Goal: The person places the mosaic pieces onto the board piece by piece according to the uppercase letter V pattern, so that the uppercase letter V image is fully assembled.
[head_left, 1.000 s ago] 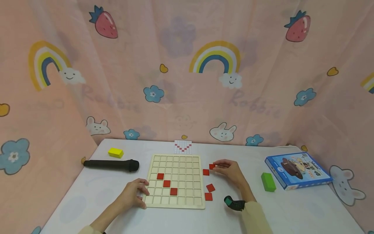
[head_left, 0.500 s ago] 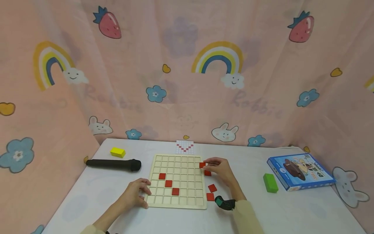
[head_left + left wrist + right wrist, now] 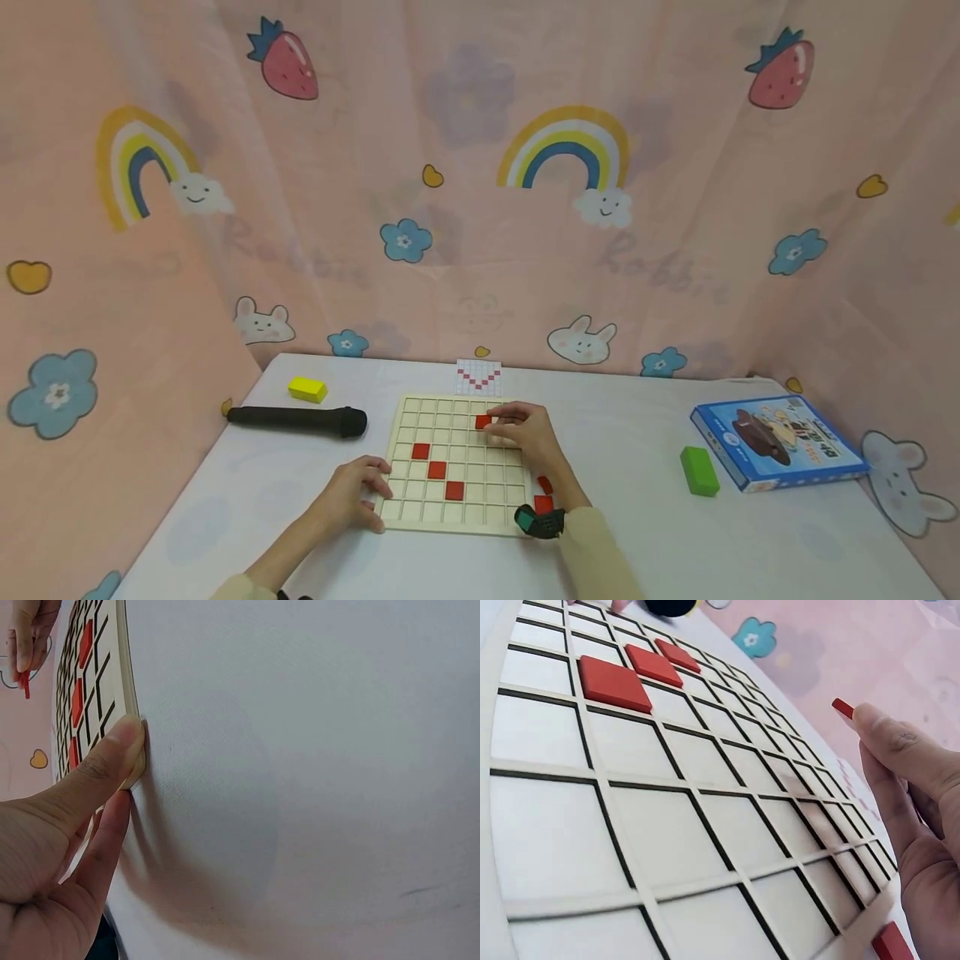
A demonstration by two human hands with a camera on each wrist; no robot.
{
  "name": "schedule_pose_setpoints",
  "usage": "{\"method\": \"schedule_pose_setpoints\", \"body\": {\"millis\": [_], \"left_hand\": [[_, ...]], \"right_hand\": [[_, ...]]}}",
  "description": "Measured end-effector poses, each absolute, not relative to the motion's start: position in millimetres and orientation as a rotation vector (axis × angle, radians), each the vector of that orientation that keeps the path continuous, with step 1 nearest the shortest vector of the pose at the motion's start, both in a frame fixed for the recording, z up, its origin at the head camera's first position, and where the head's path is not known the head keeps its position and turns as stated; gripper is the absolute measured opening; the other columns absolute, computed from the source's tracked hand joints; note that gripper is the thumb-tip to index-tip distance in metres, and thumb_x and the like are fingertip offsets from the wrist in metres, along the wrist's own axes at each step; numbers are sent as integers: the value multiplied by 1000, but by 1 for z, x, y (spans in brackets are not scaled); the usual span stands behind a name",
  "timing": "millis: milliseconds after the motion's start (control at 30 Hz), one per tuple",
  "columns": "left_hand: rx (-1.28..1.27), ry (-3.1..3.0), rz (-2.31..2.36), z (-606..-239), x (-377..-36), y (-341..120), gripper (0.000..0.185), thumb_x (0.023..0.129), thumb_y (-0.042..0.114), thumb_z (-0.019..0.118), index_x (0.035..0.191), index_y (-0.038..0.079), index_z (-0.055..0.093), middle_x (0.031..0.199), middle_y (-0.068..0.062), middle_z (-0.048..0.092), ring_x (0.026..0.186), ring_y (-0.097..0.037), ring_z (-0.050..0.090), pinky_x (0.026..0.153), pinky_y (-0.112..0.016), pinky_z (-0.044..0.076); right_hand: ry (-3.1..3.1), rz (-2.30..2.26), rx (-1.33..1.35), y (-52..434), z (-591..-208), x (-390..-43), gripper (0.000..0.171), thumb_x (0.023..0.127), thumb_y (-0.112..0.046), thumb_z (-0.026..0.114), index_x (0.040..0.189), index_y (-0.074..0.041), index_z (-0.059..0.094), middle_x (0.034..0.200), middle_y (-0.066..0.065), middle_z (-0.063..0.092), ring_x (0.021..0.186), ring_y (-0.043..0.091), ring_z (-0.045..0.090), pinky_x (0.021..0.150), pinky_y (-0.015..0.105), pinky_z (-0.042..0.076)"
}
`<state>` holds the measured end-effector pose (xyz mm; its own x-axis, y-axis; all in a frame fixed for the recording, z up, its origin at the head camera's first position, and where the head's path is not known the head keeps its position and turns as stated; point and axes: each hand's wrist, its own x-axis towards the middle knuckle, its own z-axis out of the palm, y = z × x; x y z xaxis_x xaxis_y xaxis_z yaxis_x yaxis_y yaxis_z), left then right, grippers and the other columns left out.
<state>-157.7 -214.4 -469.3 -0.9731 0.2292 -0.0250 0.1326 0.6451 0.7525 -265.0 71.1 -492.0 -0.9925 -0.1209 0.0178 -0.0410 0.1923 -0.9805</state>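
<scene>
A cream grid board (image 3: 418, 512) lies on the white table, with three red square tiles (image 3: 437, 470) set in its cells in a diagonal. My left hand (image 3: 349, 493) holds the board at its near left corner; the left wrist view shows the thumb (image 3: 112, 750) on the corner edge and a finger against the side. Over the far right part of the board, my right hand (image 3: 528, 432) pinches another red tile (image 3: 843, 709) between thumb and fingertips, raised above the cells in the right wrist view.
Loose red tiles (image 3: 543, 504) lie right of the board, partly behind my right wrist. A patterned card (image 3: 478, 377) stands beyond the board. A black microphone (image 3: 296, 421) and yellow block (image 3: 307, 389) lie left; a green block (image 3: 700, 472) and blue box (image 3: 780, 442) lie right.
My right hand has picked up a red tile from beside the board and carried it left over the far right cells. My left hand has stayed at the board's corner.
</scene>
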Motion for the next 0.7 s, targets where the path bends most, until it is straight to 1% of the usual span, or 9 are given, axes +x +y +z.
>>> {"method": "schedule_pose_setpoints", "body": {"millis": [167, 333, 533, 700], "left_hand": [[333, 2738, 1258, -470, -158, -214, 36, 48, -10, 87, 75, 4, 68, 111, -11, 59, 103, -33, 56, 65, -23, 52], [335, 2725, 1266, -470, -157, -214, 35, 48, -10, 87, 75, 3, 68, 111, -12, 58, 103, -34, 56, 64, -23, 53], [329, 2734, 1250, -468, -158, -215, 35, 49, -9, 87, 75, 4, 68, 111, -12, 58, 103, -34, 57, 65, -24, 53], [364, 2725, 1262, -470, -160, -217, 35, 49, -8, 88, 76, 3, 69, 110, -13, 59, 103, -35, 56, 64, -23, 53]], "right_hand": [[2270, -2016, -209, 49, -499, -264, 27, 75, -12, 81, 99, -3, 72, 95, 9, 67, 79, 15, 59, 70, 19, 49], [2248, -2017, -284, 26, -506, -260, 29, 76, -10, 80, 101, 0, 70, 92, 10, 68, 78, 13, 62, 71, 20, 51], [2345, -1967, -327, -3, -506, -260, 25, 75, -10, 80, 97, -1, 71, 90, 9, 70, 77, 10, 63, 71, 21, 51], [2406, -1898, -342, -18, -503, -258, 20, 75, -8, 80, 92, -1, 72, 79, 5, 68, 70, 10, 60, 67, 24, 50]]}}
